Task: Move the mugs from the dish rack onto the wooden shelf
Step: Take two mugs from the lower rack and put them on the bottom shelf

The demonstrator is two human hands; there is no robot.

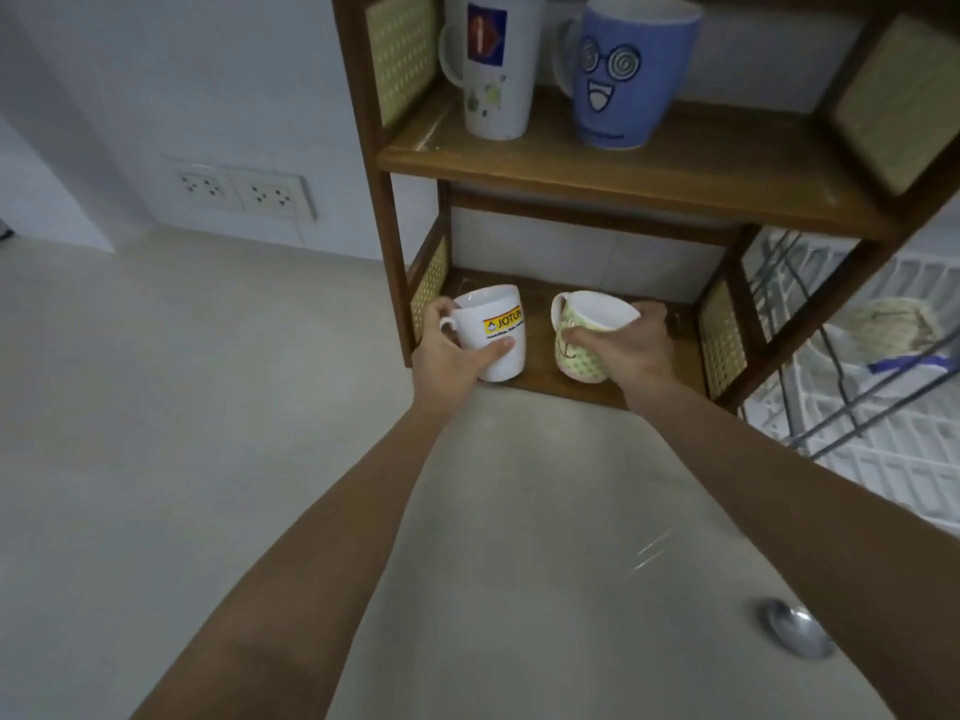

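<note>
1. Wooden shelf (613,163), head view: two mugs are being set down together on its lower board, at about 12 o'clock from the wearer. The placing step is judged to be in hand and nearly done.
2. At 11 o'clock, the left hand (451,350) has its grip wrapped around the white mug (493,340), thumb pressed on the front and fingers behind near the handle. The mug stands upright at the board's front edge; whether its base is fully down cannot be told.
3. At 1 o'clock, the right hand (631,345) has its grip pinching the green-patterned mug (582,340) by rim and side. This mug is tilted leftward, so it is judged not yet seated.
4. Next, the tilted mug should be levelled and lowered, then both grips released and drawn back without knocking either mug.
5. "JOTUN" can be read on the white mug's yellow label; smaller print below is illegible. Lettering on the green mug is partly hidden.
6. On the upper board, a tall white mug (493,70) and a blue mug (628,75) with a cartoon face are already placed.
7. At 3 o'clock, the dish rack (857,444) holds what seems one more mug. A spoon (797,634) lies on the tabletop (208,407).
</note>
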